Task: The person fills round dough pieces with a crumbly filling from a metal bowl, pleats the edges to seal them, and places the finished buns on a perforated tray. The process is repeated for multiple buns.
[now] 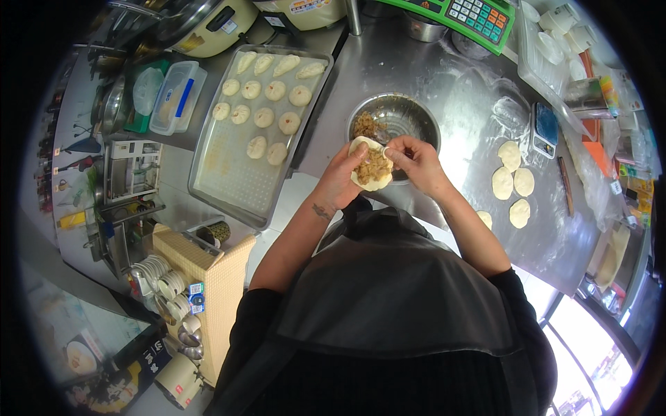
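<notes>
In front of my chest, a round dough wrapper [368,186] carries a mound of brown chopped filling [375,168]. My left hand [338,179] cradles it from the left, its thumb pressing over the filling at the top. With thumb and fingers, my right hand [419,165] pinches the upper right edge of the dough. Just beyond both hands stands a steel bowl [424,119] with more filling along its left side; part of its near rim is hidden by my hands.
Left of the bowl, a metal tray [232,182] holds rows of shaped buns [263,117]. Several flat dough rounds [524,182] lie at right beside a rolling pin [565,186] and a small scale [544,130]. A green scale [472,21] stands at the back.
</notes>
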`<act>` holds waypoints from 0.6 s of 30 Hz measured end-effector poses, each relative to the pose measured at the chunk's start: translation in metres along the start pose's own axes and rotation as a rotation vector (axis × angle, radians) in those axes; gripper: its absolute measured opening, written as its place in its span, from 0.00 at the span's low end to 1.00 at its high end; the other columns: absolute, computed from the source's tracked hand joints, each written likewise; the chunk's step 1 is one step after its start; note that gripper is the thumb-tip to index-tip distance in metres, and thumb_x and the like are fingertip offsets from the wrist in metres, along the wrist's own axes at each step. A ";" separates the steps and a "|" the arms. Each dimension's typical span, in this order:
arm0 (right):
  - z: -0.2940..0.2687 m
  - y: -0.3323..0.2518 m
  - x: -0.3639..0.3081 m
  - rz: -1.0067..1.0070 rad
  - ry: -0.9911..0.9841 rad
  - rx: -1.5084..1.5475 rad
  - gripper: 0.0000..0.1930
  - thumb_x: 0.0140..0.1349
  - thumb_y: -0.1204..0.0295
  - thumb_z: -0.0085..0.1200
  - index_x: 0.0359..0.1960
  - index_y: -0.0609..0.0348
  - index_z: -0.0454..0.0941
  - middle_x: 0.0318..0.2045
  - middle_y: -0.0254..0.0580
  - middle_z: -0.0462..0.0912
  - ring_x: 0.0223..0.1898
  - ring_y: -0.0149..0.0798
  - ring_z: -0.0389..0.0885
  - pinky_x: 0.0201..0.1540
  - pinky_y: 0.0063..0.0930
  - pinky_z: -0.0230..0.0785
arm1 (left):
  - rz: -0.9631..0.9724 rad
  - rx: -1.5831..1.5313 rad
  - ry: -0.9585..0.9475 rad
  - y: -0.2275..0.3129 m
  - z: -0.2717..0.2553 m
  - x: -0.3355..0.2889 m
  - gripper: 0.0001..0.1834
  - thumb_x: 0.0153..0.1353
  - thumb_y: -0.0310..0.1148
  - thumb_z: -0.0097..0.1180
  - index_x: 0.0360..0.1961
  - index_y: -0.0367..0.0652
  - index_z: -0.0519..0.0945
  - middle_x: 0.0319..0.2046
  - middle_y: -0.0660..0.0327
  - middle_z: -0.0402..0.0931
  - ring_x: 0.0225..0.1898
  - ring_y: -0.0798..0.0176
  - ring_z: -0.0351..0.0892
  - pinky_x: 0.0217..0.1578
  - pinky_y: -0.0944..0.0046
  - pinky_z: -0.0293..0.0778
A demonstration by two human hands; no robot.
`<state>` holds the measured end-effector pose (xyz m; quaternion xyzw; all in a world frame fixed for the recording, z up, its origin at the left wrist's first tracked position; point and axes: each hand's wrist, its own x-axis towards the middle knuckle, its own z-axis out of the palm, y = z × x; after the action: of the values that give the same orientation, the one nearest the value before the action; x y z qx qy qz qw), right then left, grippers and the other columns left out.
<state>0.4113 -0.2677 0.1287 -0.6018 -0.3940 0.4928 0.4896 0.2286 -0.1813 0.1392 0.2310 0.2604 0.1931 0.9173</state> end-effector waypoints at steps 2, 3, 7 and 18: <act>0.001 0.000 -0.001 0.007 -0.012 0.095 0.07 0.66 0.73 0.58 0.42 0.63 0.79 0.31 0.33 0.80 0.31 0.23 0.76 0.36 0.20 0.73 | -0.014 0.041 0.016 0.000 -0.001 -0.003 0.15 0.72 0.37 0.51 0.53 0.39 0.70 0.48 0.56 0.76 0.49 0.59 0.80 0.48 0.54 0.80; 0.001 -0.001 -0.002 0.012 -0.045 0.128 0.07 0.67 0.73 0.58 0.42 0.63 0.79 0.31 0.32 0.80 0.31 0.23 0.76 0.36 0.20 0.72 | -0.020 0.073 0.018 0.000 -0.002 -0.005 0.15 0.72 0.36 0.51 0.53 0.39 0.70 0.48 0.56 0.76 0.49 0.59 0.80 0.48 0.54 0.80; 0.002 -0.002 -0.004 0.067 -0.125 0.107 0.07 0.67 0.73 0.56 0.42 0.64 0.78 0.31 0.32 0.80 0.32 0.23 0.76 0.37 0.20 0.72 | -0.057 0.140 0.064 -0.004 -0.004 -0.008 0.14 0.71 0.33 0.51 0.54 0.38 0.70 0.48 0.56 0.76 0.49 0.59 0.81 0.47 0.55 0.82; 0.014 -0.005 -0.014 0.074 -0.122 0.139 0.08 0.68 0.72 0.56 0.42 0.65 0.78 0.30 0.32 0.79 0.31 0.25 0.75 0.36 0.22 0.71 | -0.097 0.273 0.050 0.001 -0.001 -0.025 0.17 0.70 0.34 0.52 0.55 0.39 0.68 0.47 0.55 0.76 0.44 0.58 0.83 0.36 0.53 0.87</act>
<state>0.3949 -0.2774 0.1366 -0.5495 -0.3655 0.5724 0.4867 0.2085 -0.1921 0.1487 0.3361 0.3177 0.1172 0.8788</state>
